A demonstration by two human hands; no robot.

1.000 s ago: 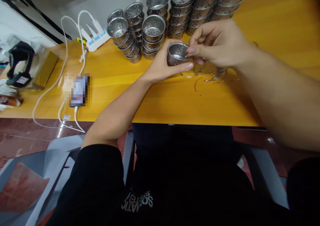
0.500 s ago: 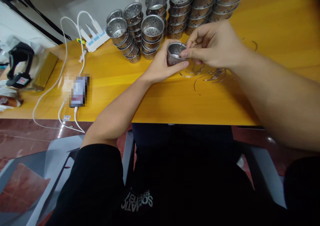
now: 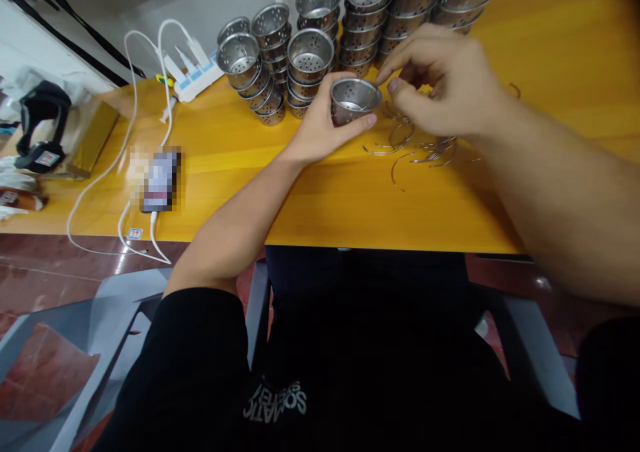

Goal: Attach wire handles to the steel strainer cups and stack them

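Observation:
A small perforated metal cup [image 3: 353, 102] is gripped by my left hand [image 3: 320, 125], tilted a little, with its mouth facing up. The thumb lies along its near side and the fingers wrap behind it. My right hand [image 3: 440, 82] hovers just right of the cup's rim. Its thumb and index finger are apart, with nothing visible between them. Thin curved metal wires [image 3: 435, 151] lie loose on the table below my right hand, partly hidden by it.
Stacks of perforated metal cups [image 3: 310, 55] line the back of the yellow table [image 3: 350, 205]. A white power strip [image 3: 197, 82] with plugged cables stands at the back left. A phone [image 3: 161, 182] on a cable lies at left, near a cardboard box [image 3: 95, 135].
My right hand has drawn back from the cup's rim, and its thumb and index finger have parted. The left hand still holds the cup in nearly the same place.

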